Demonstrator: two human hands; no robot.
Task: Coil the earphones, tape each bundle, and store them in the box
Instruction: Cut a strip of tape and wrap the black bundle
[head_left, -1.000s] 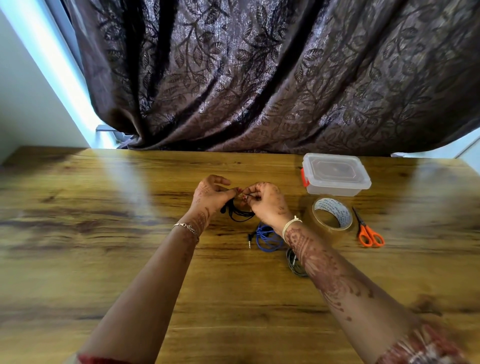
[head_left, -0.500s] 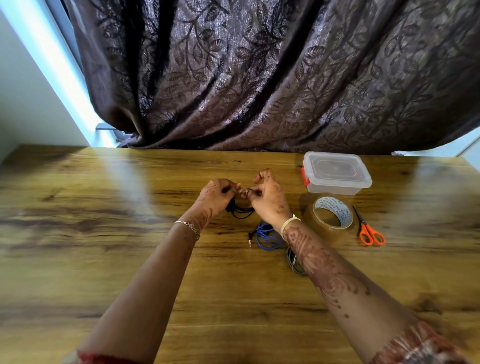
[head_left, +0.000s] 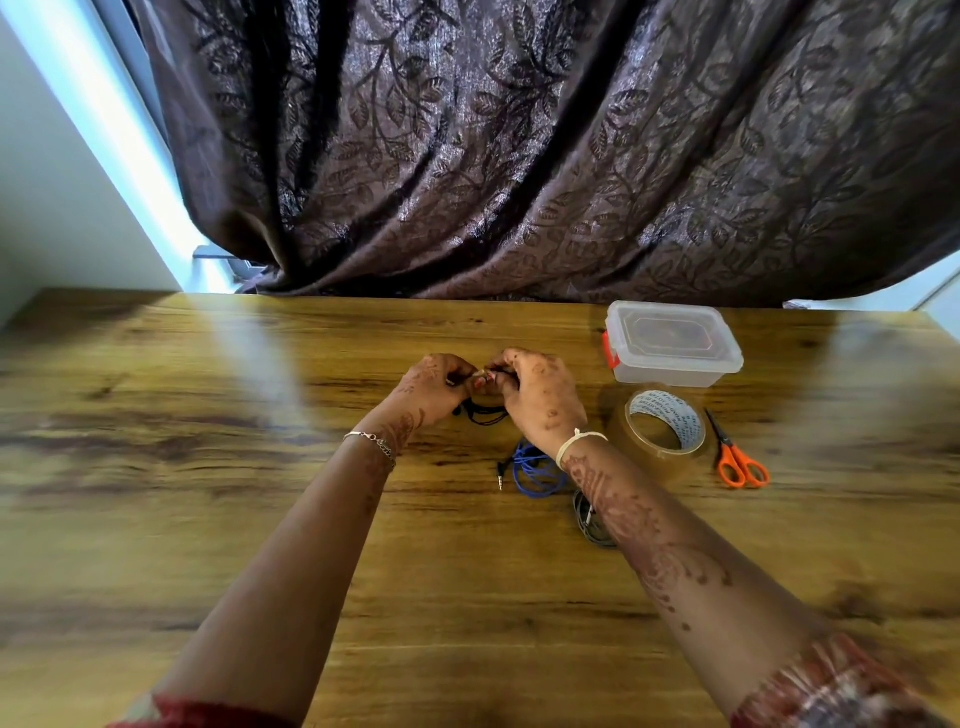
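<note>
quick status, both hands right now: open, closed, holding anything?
Left hand: fingers curled, pinching the black earphones.
Right hand: fingers curled, pinching the same black earphones.

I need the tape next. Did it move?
No. The tape still lies right in front of the box, beside the scissors.

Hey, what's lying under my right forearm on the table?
A grey earphone coil pokes out from under the right forearm, with blue earphones showing near the wrist. The arm covers part of both, so whether they are taped cannot be seen.
</note>
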